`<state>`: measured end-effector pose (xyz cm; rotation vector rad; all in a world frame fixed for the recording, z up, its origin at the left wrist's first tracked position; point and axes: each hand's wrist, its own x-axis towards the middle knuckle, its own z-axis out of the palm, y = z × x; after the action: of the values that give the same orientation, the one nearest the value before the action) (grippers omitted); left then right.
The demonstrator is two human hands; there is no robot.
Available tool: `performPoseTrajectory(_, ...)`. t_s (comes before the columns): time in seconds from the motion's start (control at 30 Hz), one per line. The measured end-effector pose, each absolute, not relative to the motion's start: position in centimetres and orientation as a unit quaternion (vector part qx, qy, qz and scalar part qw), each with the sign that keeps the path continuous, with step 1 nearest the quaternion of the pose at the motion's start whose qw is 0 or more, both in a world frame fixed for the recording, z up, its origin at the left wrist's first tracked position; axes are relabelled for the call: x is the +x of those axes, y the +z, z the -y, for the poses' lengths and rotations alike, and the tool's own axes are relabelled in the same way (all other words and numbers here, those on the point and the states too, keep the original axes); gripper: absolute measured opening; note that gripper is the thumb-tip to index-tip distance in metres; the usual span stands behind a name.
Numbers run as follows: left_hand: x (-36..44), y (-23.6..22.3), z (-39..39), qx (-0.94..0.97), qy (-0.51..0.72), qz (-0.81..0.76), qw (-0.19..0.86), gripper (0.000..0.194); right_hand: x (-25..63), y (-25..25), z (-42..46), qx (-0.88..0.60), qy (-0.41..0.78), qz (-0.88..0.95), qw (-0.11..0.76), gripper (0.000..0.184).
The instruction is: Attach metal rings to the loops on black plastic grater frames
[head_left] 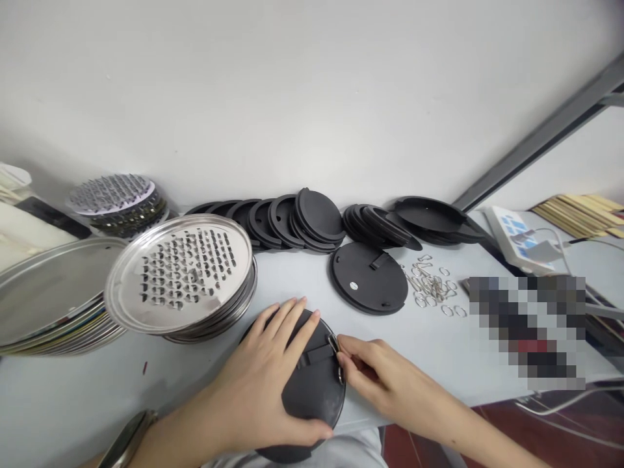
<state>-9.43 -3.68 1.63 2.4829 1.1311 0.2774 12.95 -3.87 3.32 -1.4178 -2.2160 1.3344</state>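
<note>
A round black plastic lid (314, 390) lies at the table's near edge. My left hand (270, 380) rests on it with the fingers flat on top and the thumb hooked round its near rim, holding it down. My right hand (373, 377) is pinched on a small metal ring (335, 348) at the lid's right edge, beside the black clip in the lid's middle. Another black lid (369, 279) lies flat further back, with a heap of loose metal rings (431, 286) to its right.
Rows of black lids (312, 218) lean along the wall. Stacked perforated steel discs (182, 276) and plain steel trays (49, 299) stand at the left. A white device with a cable (519, 237) and wooden strips (580, 211) lie at the right, beside a blurred patch.
</note>
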Motion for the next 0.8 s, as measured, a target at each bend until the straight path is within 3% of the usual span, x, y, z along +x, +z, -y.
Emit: performPoseTrajectory(0.8,-9.49,1.54,3.83,0.887,0.097,-0.407,0.193,0.11,12.95,3.15,3.67,-0.53,0.386,0.752,0.065,0.027)
